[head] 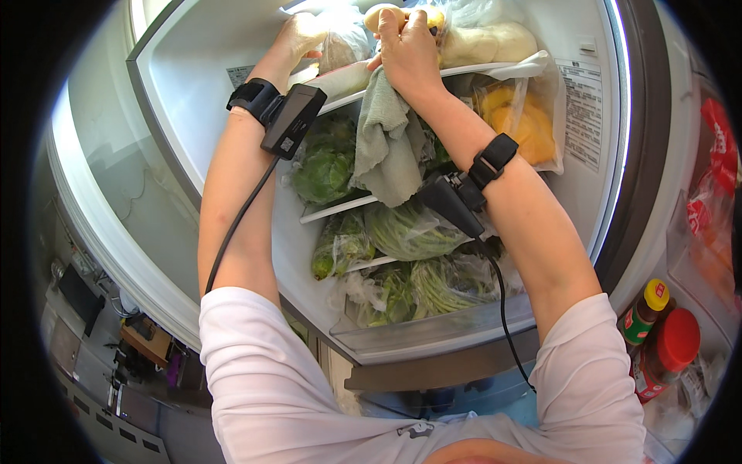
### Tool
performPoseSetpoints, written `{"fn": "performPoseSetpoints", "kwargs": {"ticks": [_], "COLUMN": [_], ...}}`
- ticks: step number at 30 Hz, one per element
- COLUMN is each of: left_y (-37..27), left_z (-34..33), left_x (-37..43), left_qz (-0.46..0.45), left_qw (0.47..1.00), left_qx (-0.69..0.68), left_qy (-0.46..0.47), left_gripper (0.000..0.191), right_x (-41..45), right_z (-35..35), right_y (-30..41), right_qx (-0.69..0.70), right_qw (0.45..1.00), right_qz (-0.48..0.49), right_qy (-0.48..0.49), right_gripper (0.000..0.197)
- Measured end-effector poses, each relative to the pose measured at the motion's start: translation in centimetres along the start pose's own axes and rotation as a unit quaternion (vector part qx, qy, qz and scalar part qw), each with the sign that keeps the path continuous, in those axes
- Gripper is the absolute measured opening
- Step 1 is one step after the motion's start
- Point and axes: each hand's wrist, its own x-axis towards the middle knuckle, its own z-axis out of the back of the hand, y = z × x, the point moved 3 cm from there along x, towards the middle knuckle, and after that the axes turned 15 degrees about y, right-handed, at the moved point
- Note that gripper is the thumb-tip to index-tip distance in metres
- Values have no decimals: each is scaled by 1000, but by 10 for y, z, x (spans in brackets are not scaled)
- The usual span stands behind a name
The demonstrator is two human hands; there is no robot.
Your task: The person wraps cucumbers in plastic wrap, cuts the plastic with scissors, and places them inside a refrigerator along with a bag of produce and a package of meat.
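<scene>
My right hand is at the top fridge shelf, closed on a grey-green cloth that hangs down over the shelf's front edge. Its thumb and fingers also lie against a pale, rounded item; whether they grip it is hard to see. To the left, my left hand reaches in beside a clear plastic bag with something brown inside. Its fingertips are mostly hidden, so its hold on the bag is unclear. Pale, bagged food rests right of my right hand.
Lower shelves hold a wrapped green leafy vegetable, bagged green beans and cucumbers. A bag with orange-yellow contents hangs at right. Red-lidded and yellow-capped containers stand in the door. Cables trail from both wrist devices.
</scene>
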Motion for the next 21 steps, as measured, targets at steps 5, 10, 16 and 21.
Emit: {"fn": "performPoseSetpoints", "kwargs": {"ticks": [5,10,16,21], "left_y": [-73,-16,-15,-10], "left_z": [-30,-18,-22,-7], "left_x": [-29,-1,5,-21], "left_qz": [65,-85,-29,-118], "left_qw": [996,950,966,964], "left_qx": [29,297,252,227], "left_qy": [57,54,57,-71], "left_gripper": [67,93,59,35], "right_x": [1,3,3,1], "right_z": [13,-3,3,1], "right_y": [-18,6,-4,3], "right_qx": [-161,-111,-124,-37], "right_qw": [986,993,991,998], "right_qz": [-20,20,21,-36], "right_qy": [-45,-20,-45,42], "right_gripper": [44,43,41,44]}}
